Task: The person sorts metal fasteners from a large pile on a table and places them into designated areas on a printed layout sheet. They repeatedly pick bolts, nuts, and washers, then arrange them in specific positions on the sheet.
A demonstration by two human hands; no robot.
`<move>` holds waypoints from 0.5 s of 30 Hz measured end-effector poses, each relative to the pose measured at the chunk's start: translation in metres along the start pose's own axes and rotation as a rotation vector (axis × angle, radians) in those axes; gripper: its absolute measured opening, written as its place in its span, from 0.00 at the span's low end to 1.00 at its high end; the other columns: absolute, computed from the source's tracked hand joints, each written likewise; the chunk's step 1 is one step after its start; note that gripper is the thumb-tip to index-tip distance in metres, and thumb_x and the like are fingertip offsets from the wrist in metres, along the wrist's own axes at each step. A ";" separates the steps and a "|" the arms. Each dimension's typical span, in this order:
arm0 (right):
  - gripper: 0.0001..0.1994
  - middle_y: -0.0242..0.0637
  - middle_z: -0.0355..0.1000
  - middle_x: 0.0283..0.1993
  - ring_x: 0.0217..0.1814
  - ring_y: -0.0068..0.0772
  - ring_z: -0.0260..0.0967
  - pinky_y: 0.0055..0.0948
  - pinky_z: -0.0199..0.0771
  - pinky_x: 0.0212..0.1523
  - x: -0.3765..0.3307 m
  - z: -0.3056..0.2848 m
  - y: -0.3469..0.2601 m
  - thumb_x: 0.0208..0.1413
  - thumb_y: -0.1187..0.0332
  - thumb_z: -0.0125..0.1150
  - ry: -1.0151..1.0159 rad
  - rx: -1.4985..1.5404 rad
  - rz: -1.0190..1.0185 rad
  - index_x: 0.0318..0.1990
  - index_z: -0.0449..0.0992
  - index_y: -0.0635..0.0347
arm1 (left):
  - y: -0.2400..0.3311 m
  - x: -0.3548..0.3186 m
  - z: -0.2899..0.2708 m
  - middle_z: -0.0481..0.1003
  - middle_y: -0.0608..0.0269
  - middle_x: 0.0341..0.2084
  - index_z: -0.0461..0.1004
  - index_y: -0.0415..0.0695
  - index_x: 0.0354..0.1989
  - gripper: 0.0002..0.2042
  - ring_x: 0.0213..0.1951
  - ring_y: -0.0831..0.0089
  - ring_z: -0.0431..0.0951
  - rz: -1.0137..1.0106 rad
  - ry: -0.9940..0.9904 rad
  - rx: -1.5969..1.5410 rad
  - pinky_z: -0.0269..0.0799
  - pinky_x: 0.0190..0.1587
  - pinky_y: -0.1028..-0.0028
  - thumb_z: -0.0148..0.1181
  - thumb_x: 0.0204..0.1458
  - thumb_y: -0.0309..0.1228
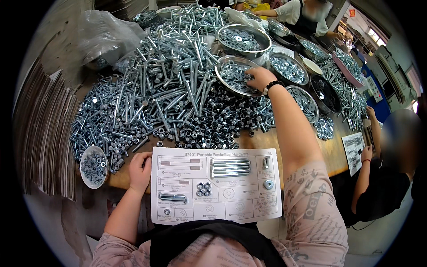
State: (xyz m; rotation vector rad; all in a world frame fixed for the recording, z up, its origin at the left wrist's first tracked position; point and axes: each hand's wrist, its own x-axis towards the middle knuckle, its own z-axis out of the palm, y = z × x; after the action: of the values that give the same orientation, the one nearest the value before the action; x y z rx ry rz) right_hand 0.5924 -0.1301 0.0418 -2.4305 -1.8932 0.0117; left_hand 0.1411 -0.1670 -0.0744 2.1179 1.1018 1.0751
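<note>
My right hand [261, 80], with a dark beaded bracelet at the wrist, reaches into a metal bowl of flat washers [233, 72]. Its fingers are bent down at the washers; what they pinch is hidden. My left hand [140, 170] is curled closed beside the left edge of a printed parts sheet [227, 207]; I cannot make out what is inside it. On the sheet lie several long bolts [230, 168], shorter bolts [172, 197], lock nuts [204, 189], a washer [268, 184], a small bolt [266, 162] and a single nut [167, 212].
A heap of bolts [164, 75] covers the table, with black-and-silver nuts [209, 118] in front. A white bowl of small nuts [94, 167] stands at left, near stacked cardboard [46, 133]. More washer bowls [289, 68] are at right. Co-workers sit at the far side and right, one beside another sheet [353, 151].
</note>
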 end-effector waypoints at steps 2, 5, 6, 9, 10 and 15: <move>0.22 0.43 0.69 0.48 0.51 0.42 0.66 0.35 0.66 0.50 0.004 0.000 -0.001 0.43 0.65 0.61 -0.054 -0.050 -0.037 0.50 0.71 0.44 | -0.001 0.000 0.001 0.70 0.59 0.24 0.72 0.37 0.32 0.06 0.24 0.71 0.70 -0.007 0.002 -0.012 0.65 0.27 0.76 0.51 0.46 0.20; 0.19 0.42 0.70 0.45 0.49 0.42 0.66 0.35 0.67 0.48 0.006 0.003 0.001 0.44 0.65 0.61 -0.026 -0.058 -0.045 0.47 0.73 0.46 | 0.000 -0.001 0.001 0.70 0.59 0.23 0.72 0.37 0.31 0.05 0.23 0.71 0.69 -0.042 -0.004 -0.047 0.64 0.26 0.76 0.52 0.45 0.20; 0.18 0.42 0.70 0.45 0.49 0.42 0.66 0.36 0.67 0.48 0.007 0.003 0.000 0.45 0.65 0.60 -0.005 -0.057 -0.050 0.47 0.73 0.47 | -0.001 0.000 0.001 0.70 0.59 0.23 0.72 0.37 0.31 0.05 0.23 0.71 0.69 -0.033 -0.001 -0.041 0.64 0.26 0.76 0.52 0.45 0.20; 0.12 0.40 0.70 0.41 0.47 0.43 0.67 0.37 0.68 0.45 0.005 0.009 -0.004 0.46 0.65 0.59 0.119 -0.058 -0.056 0.41 0.75 0.49 | -0.002 0.000 0.001 0.69 0.59 0.23 0.73 0.37 0.31 0.05 0.22 0.71 0.69 -0.021 0.005 -0.036 0.63 0.25 0.76 0.52 0.45 0.20; 0.11 0.40 0.70 0.40 0.46 0.43 0.67 0.37 0.68 0.45 0.005 0.011 -0.003 0.46 0.65 0.59 0.141 -0.057 -0.058 0.40 0.75 0.50 | 0.000 0.000 0.002 0.69 0.60 0.22 0.73 0.38 0.31 0.05 0.22 0.71 0.69 -0.028 0.005 -0.043 0.63 0.25 0.76 0.52 0.45 0.20; 0.10 0.38 0.73 0.37 0.41 0.42 0.69 0.37 0.68 0.42 0.006 0.003 -0.007 0.46 0.65 0.58 0.161 0.044 -0.004 0.37 0.77 0.53 | -0.003 0.000 0.001 0.70 0.59 0.22 0.73 0.38 0.31 0.05 0.23 0.70 0.69 -0.017 0.015 -0.045 0.63 0.25 0.76 0.52 0.45 0.20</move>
State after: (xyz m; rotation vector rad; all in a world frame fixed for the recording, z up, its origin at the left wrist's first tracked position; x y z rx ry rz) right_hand 0.5869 -0.1220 0.0396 -2.3222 -1.8095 -0.1363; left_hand 0.1405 -0.1660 -0.0768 2.0653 1.0898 1.0993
